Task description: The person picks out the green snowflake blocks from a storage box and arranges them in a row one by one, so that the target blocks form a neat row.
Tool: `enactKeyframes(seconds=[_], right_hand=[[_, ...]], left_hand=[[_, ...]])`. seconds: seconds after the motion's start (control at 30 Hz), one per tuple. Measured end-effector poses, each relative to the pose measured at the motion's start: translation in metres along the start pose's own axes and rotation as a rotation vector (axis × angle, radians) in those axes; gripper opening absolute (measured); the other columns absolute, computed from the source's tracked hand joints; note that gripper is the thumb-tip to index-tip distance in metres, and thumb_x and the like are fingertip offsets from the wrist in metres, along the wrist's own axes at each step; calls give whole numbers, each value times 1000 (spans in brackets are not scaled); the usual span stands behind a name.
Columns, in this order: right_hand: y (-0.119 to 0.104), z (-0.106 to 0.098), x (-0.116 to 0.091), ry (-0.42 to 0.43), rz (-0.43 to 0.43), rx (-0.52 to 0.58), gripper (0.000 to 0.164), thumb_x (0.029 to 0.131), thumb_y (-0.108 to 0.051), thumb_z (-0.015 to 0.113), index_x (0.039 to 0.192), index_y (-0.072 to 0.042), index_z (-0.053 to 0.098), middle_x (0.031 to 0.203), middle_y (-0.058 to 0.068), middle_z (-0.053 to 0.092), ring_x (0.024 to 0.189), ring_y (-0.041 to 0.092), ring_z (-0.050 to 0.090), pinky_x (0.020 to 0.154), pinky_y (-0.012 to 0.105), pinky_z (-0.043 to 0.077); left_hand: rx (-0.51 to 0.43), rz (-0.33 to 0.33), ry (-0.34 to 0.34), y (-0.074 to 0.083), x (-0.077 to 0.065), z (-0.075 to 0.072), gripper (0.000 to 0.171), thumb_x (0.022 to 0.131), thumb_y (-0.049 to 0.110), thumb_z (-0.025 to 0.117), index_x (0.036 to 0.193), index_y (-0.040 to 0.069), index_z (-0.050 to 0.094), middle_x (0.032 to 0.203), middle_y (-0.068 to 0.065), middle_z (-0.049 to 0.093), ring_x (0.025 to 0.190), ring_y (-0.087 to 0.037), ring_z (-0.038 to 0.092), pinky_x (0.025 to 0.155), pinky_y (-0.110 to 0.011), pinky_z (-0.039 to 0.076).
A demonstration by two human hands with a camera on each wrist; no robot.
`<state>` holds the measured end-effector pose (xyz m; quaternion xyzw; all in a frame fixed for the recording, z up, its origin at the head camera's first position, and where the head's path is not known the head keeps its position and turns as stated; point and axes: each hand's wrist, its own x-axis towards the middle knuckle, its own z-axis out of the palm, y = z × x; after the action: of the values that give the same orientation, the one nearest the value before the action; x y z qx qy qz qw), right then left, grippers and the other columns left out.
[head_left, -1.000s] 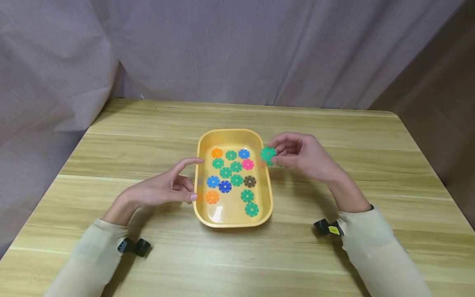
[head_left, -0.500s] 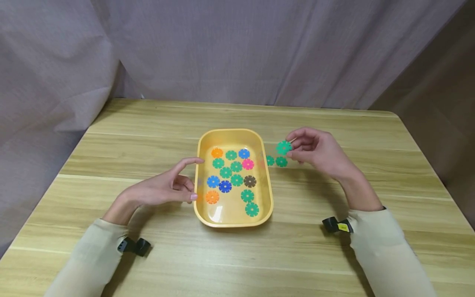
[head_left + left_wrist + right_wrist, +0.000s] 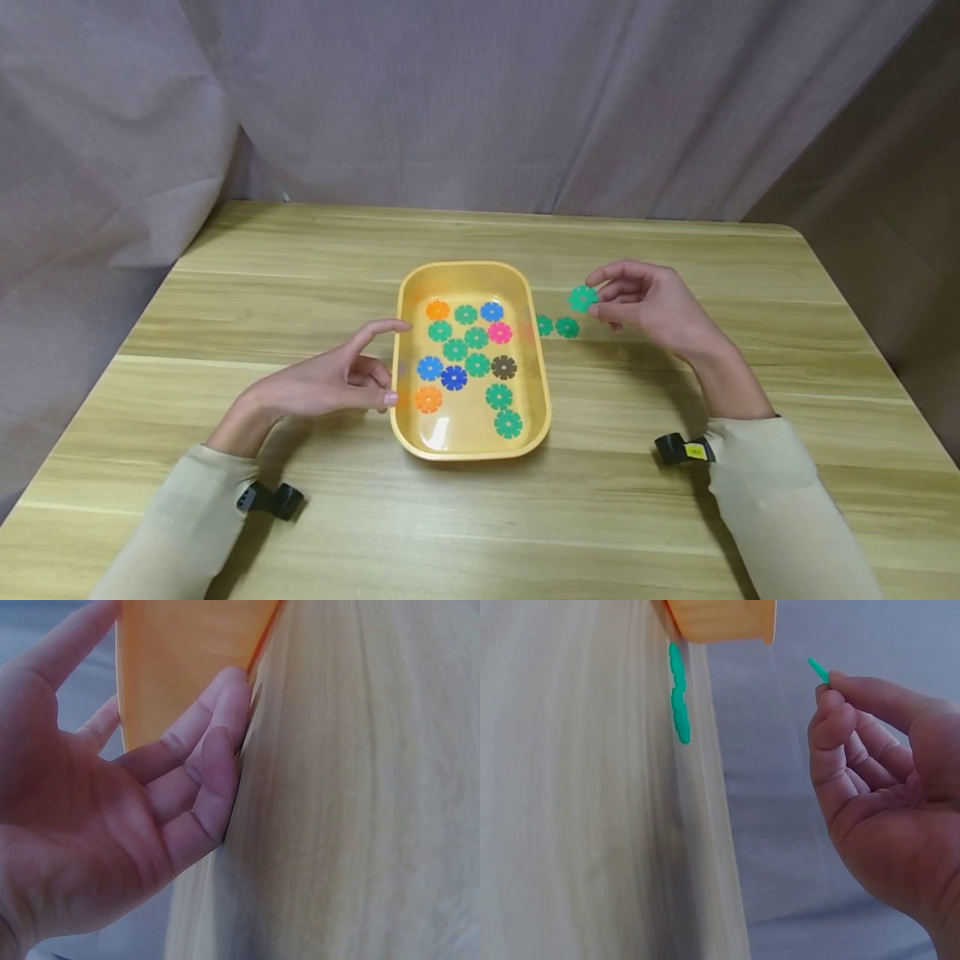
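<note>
A yellow plastic tray (image 3: 474,446) stands mid-table, holding several flower-shaped plastic discs, among them a pink disc (image 3: 500,332) and a brown disc (image 3: 504,367). My left hand (image 3: 322,379) touches its left rim with index finger and thumb spread apart. In the left wrist view the other fingers bend loosely beside the tray wall (image 3: 180,660). Between thumb and fingertips, my right hand (image 3: 652,304) pinches a green disc (image 3: 582,298), raised above the table right of the tray. Below it a green disc (image 3: 567,327) lies flat beside another green disc (image 3: 544,325), partly hidden by the tray.
The wooden table (image 3: 480,533) extends around the tray, with a grey curtain (image 3: 480,108) behind its far edge. Each wrist carries a small black camera, such as the right one (image 3: 671,449).
My right hand has carried the green disc rightward from beside the tray's right rim, then slowed, uncovering two green discs on the table. My left hand and the tray have hardly moved.
</note>
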<state>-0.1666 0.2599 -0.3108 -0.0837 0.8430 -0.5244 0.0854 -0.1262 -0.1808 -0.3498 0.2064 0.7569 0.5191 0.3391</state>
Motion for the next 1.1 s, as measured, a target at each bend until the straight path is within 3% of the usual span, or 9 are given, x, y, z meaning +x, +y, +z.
enactKeyframes(seconds=[0.17, 0.67, 1.1], right_hand=[[8, -5, 3, -24, 31, -13, 35, 95, -5, 76, 127, 1, 64, 90, -5, 76, 64, 15, 64, 61, 29, 56], [25, -12, 7, -111, 136, -114, 37, 95, -3, 74, 130, 3, 64, 100, 14, 75, 69, 15, 64, 65, 32, 56], [40, -15, 10, -180, 134, -126, 33, 96, -1, 72, 127, 7, 65, 88, 11, 72, 72, 16, 66, 64, 30, 58]], left_hand=[[-5, -9, 3, 0, 0, 0, 90, 98, 20, 77, 164, 31, 17, 110, -14, 67, 94, -31, 68, 81, -33, 55], [-22, -2, -1, 0, -1, 1, 90, 98, 19, 77, 164, 31, 17, 111, -14, 68, 96, -31, 69, 85, -35, 56], [-18, -14, 1, 0, 0, 1, 91, 98, 20, 78, 164, 31, 17, 111, -14, 67, 95, -31, 68, 86, -34, 56]])
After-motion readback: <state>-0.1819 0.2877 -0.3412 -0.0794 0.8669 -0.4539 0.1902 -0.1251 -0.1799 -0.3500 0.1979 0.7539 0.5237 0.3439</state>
